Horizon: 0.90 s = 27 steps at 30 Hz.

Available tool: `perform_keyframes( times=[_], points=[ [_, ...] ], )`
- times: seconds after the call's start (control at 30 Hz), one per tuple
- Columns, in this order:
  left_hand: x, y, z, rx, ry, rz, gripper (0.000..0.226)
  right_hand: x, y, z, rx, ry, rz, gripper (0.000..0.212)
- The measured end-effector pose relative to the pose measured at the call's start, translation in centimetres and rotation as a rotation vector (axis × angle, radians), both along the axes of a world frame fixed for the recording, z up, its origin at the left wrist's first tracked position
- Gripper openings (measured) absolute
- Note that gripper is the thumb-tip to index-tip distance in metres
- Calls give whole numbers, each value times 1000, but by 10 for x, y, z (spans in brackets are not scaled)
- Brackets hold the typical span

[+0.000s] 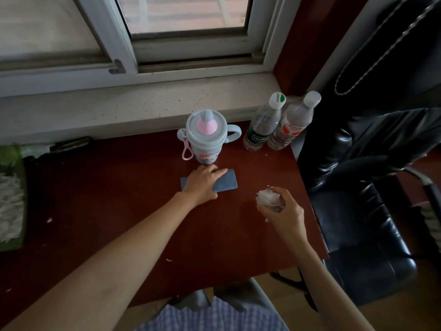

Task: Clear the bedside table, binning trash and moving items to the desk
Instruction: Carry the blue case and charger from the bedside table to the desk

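Crumpled white wad (267,199) in right hand (285,211), above glossy red-brown tabletop (119,199)

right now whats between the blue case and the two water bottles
Only bare red tabletop between the blue case, under the left hand, and the water bottles, in the head view.

A dark red table (119,199) fills the middle of the view. Behind it, at the far side, a pale speckled sill (143,101) runs under a window (186,15) with a white frame, and daylight comes through the glass. At the right a black leather chair (358,223) stands just beside the table. The floor (405,316) near the chair is brown.
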<state>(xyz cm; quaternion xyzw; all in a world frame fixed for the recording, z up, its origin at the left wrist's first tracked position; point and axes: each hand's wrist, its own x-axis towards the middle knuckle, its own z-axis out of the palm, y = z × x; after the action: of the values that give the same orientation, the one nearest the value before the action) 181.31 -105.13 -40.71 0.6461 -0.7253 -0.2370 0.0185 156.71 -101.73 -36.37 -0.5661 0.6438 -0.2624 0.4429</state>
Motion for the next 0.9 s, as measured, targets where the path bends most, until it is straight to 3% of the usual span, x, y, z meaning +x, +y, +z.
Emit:
perform_keyframes(
  times=[0.2, 0.5, 0.9],
  points=[
    [0, 3, -6, -36, 1, 11, 73, -1, -5, -4, 13, 2, 6, 48],
    [-20, 56, -6, -316, -29, 82, 54, 11, -33, -12, 2, 55, 76, 47],
    [-34, 125, -35, -147, -132, 10, 65, 36, -95, -32, -84, 289, 238, 48]
  ],
)
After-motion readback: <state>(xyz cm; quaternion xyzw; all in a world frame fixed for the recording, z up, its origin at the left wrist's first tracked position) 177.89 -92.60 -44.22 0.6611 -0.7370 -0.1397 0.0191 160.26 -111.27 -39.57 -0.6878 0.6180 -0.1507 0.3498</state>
